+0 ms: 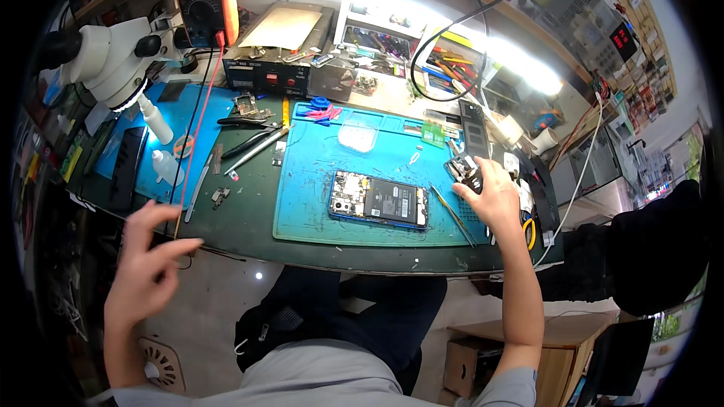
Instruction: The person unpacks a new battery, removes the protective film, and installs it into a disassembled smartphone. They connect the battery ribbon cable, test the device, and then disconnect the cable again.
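Note:
My left hand (147, 264) hangs in the air off the desk's front left edge, fingers spread and nothing in them. Over the right end of the blue work mat (305, 218), my right hand (494, 192) has thumb and fingertips curled round a small dark piece (473, 179); its kind is unclear. Small metal phone parts (456, 167) lie right beside those fingertips. An opened phone (378, 200) rests on the mat between my hands, its circuit board bare at the left and a black battery at the right. Tweezers (454, 215) lie to its right.
A clear plastic tray (357, 137) sits at the mat's back. Pliers (245, 143) and a silver pen-shaped tool (256, 151) lie left of the mat. A microscope (113, 64) and a squeeze bottle (166, 167) stand farther left. Cables, including a white one (579, 173), hang at the right.

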Demonstrator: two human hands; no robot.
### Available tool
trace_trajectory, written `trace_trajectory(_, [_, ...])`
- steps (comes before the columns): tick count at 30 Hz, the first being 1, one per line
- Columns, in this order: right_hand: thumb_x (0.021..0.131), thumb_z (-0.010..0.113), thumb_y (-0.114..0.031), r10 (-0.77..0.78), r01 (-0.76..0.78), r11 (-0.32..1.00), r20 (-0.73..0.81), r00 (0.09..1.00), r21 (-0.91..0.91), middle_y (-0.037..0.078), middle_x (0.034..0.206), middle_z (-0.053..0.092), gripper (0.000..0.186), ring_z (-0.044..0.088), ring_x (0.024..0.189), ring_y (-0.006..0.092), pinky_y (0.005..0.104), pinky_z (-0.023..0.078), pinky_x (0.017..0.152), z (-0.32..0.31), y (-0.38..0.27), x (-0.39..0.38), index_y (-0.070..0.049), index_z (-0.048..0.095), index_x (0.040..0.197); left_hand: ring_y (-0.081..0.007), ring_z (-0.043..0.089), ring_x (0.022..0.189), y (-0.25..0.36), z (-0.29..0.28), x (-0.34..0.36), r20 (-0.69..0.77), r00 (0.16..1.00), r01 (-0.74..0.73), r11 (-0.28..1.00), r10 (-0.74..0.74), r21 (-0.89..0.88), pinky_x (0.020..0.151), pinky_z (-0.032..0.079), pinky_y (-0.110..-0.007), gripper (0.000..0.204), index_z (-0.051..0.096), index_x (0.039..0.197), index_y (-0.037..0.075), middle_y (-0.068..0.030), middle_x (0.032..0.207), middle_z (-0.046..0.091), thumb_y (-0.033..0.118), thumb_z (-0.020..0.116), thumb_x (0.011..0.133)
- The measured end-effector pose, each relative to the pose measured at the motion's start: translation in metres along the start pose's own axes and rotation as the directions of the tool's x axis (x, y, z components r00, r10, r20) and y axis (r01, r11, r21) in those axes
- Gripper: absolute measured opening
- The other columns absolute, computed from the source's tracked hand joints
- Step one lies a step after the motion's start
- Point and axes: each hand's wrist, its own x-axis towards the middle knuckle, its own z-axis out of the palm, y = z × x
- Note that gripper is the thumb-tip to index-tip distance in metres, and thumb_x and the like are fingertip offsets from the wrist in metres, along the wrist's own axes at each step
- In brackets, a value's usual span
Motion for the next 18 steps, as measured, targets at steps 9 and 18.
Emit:
trace_trajectory(9, [0.081, 0.085, -0.036, 0.033, -0.037, 0.996, 0.053, 0.998, 0.075, 0.015, 0.124, 0.068, 0.061, 0.064, 0.115, 0.0347, 0.0449, 0.051, 0.099, 0.006, 0.000, 0.012, -0.002, 0.067, 0.129, -0.0090, 0.056, 0.066, -0.020, -0.013, -0.069, -0.025, 0.776, 0.574, 0.722, -0.630, -0.386, 0.062, 0.044, -0.022, 0.021, 0.069, 0.118, -0.002, -0.0075, 0.095, 0.066, 0.000, 0.058, 0.099])
trace_trajectory(18, [0.080, 0.088, -0.017, -0.345, 0.308, 0.792, -0.030, 0.938, 0.527, 0.016, 0.127, 0.066, 0.053, 0.065, 0.116, 0.0345, 0.0421, 0.053, 0.098, -0.058, -0.082, -0.009, -0.004, 0.070, 0.127, -0.0282, 0.065, 0.116, 0.006, 0.062, 0.051, 0.084, 0.980, 0.199, 0.841, -0.181, -0.503, 0.099, 0.054, -0.040, 0.052, 0.060, 0.140, 0.005, -0.0171, 0.130, 0.063, 0.010, 0.077, 0.091])
